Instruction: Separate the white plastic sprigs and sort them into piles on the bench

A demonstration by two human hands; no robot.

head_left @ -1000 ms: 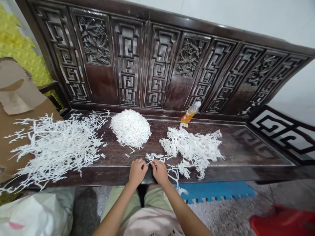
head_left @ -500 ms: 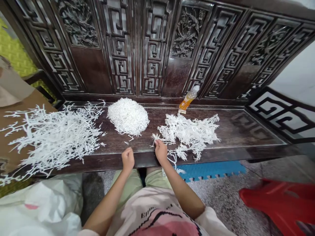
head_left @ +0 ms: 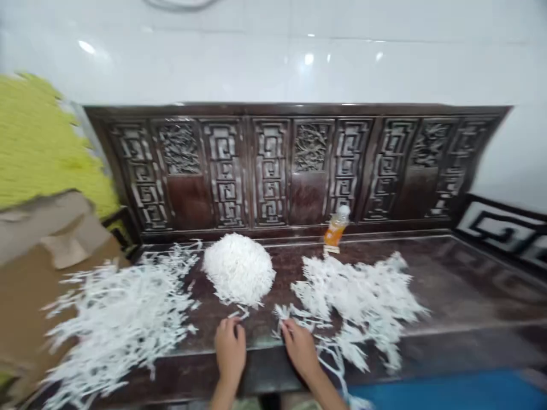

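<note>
grip blurred, open or shut cannot tell | left hand (head_left: 229, 348) just below loose white strands (head_left: 238, 312) | right hand (head_left: 300, 348) touching white branching sprigs (head_left: 346, 296) | both at front of carved dark bench (head_left: 444, 279)

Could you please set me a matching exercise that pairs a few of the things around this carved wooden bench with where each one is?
Things:
1. Orange drink bottle
2. Mound of short white strips
3. Blue foam mat
4. Right hand

Places:
A. On the floor in front of the bench
B. At the loose branching white strips
C. On the seat by the carved backrest
D. Left of those strips, beside the left pile of branching strips

Pairs: 1-C, 2-D, 3-A, 4-B
</note>
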